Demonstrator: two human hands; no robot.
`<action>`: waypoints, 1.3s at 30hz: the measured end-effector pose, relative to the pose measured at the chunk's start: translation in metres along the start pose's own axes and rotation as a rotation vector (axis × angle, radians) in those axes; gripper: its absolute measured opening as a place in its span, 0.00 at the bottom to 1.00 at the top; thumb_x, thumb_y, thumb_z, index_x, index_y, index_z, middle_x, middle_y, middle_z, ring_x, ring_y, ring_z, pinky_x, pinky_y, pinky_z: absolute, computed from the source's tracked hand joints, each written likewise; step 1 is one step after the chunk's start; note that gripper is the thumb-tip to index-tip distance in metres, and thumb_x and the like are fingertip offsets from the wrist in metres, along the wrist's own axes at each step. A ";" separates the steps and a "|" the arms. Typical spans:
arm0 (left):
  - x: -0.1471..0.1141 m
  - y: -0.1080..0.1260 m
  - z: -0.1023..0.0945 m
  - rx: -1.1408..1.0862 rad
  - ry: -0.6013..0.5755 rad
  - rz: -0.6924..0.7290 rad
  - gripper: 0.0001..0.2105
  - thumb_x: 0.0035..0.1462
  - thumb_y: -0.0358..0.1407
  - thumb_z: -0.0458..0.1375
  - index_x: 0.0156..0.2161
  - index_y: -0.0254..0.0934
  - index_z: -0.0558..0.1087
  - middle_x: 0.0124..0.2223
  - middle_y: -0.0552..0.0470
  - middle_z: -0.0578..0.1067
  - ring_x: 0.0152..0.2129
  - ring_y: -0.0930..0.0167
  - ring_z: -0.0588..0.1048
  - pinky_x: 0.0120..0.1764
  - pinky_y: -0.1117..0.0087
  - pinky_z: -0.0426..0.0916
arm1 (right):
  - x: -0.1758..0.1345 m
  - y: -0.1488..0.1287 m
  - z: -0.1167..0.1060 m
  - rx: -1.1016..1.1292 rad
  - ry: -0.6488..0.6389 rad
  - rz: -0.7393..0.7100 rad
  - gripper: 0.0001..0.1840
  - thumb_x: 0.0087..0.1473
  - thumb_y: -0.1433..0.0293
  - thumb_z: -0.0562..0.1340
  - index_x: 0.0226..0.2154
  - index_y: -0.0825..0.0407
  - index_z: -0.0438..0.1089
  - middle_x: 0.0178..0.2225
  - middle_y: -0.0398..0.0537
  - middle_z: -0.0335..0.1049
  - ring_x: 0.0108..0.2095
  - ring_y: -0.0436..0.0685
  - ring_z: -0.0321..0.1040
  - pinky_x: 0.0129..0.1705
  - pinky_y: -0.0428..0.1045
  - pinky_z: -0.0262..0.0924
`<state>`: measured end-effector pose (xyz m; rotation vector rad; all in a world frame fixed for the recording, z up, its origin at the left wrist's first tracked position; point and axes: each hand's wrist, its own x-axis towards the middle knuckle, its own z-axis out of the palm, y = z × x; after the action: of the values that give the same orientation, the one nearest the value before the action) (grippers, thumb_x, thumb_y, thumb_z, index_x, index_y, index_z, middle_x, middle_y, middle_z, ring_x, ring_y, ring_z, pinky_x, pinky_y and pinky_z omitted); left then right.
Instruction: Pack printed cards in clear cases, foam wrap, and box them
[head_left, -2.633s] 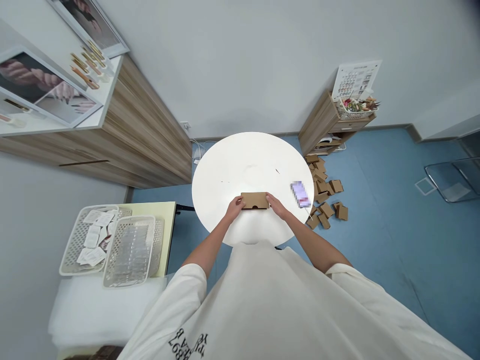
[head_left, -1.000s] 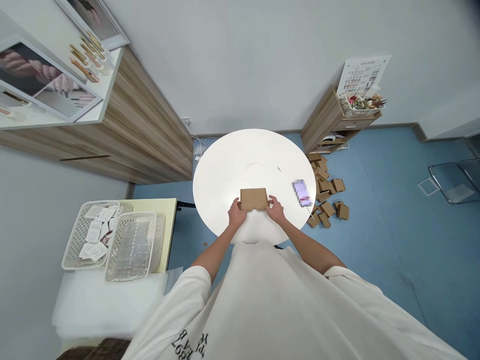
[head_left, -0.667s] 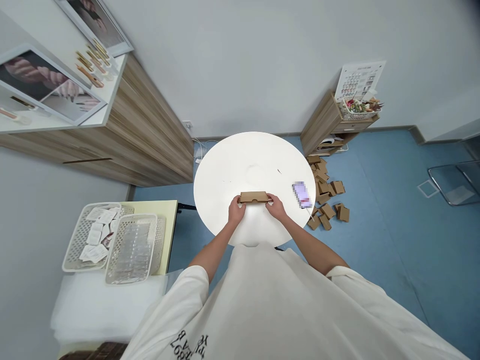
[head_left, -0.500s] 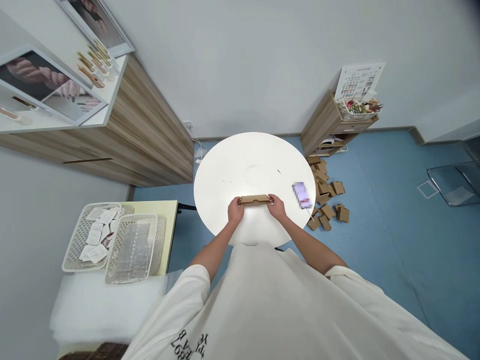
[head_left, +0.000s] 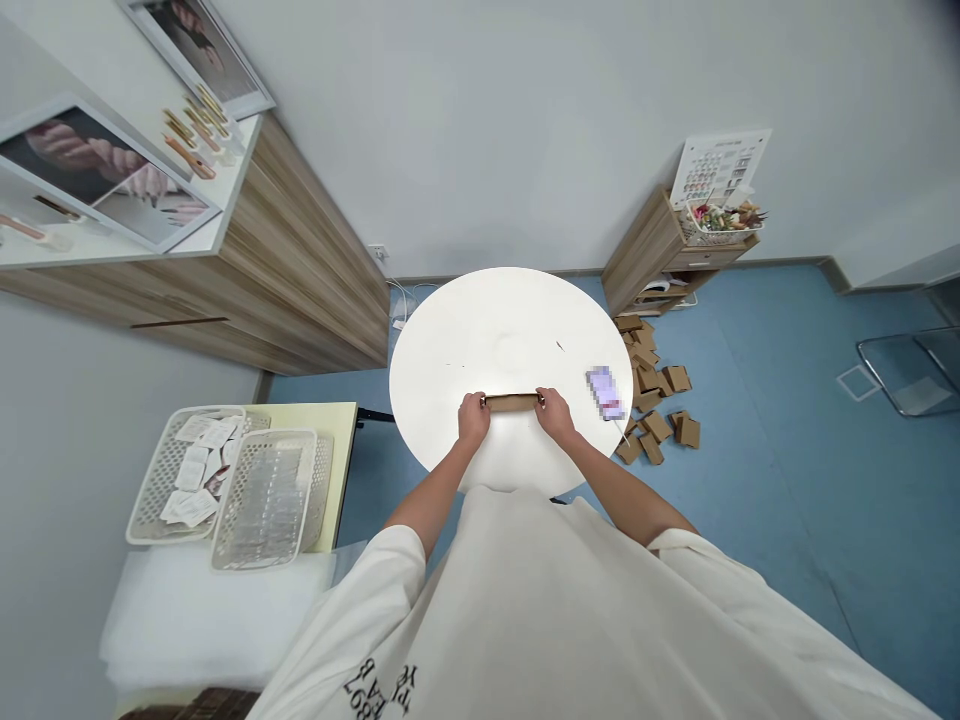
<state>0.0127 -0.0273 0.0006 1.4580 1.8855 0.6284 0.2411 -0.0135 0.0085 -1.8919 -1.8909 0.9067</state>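
Observation:
A small brown cardboard box (head_left: 513,403) is held just over the near half of the round white table (head_left: 450,320). My left hand (head_left: 473,418) grips its left end, and my right hand (head_left: 553,414) grips its right end, fingers curled round the edges. A dark line runs along the box's far edge; whether its lid is fully closed cannot be made out. To the right of my right hand lies a phone (head_left: 604,392), blurred out, with a white cable.
Several brown boxes (head_left: 654,426) are heaped on the blue floor right of the table. Two white baskets (head_left: 315,470), with packets and clear items, stand on a side table at left. A wooden cabinet (head_left: 300,260) and a small shelf unit (head_left: 645,245) stand against the wall.
The cardboard box has tilted between my hands: its front with the notch no longer shows, and a dark edge now faces up. Both hands keep their hold in nearly the same place.

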 end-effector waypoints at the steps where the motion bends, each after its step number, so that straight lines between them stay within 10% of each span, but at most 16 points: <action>1: 0.000 0.001 0.000 0.006 -0.004 0.014 0.14 0.61 0.29 0.55 0.51 0.40 0.73 0.45 0.45 0.71 0.39 0.63 0.74 0.47 0.62 0.68 | 0.000 0.000 0.000 -0.015 -0.007 -0.005 0.23 0.61 0.71 0.53 0.58 0.49 0.66 0.48 0.53 0.68 0.48 0.60 0.67 0.54 0.55 0.60; 34: -0.010 -0.022 -0.012 0.146 -0.114 0.363 0.21 0.67 0.34 0.47 0.63 0.43 0.62 0.59 0.44 0.67 0.50 0.63 0.71 0.51 0.62 0.68 | -0.006 0.001 -0.001 -0.214 -0.017 -0.166 0.28 0.65 0.73 0.47 0.66 0.51 0.57 0.53 0.57 0.66 0.51 0.62 0.64 0.52 0.54 0.61; 39: -0.028 -0.025 -0.010 0.271 -0.145 0.389 0.33 0.61 0.32 0.52 0.70 0.40 0.50 0.70 0.39 0.53 0.64 0.53 0.58 0.61 0.51 0.55 | -0.021 0.011 0.009 -0.343 -0.083 -0.229 0.38 0.64 0.63 0.52 0.71 0.54 0.40 0.70 0.60 0.43 0.60 0.71 0.55 0.58 0.63 0.55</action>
<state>-0.0068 -0.0606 -0.0046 2.0169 1.6325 0.4354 0.2450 -0.0364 -0.0007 -1.7827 -2.3806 0.6292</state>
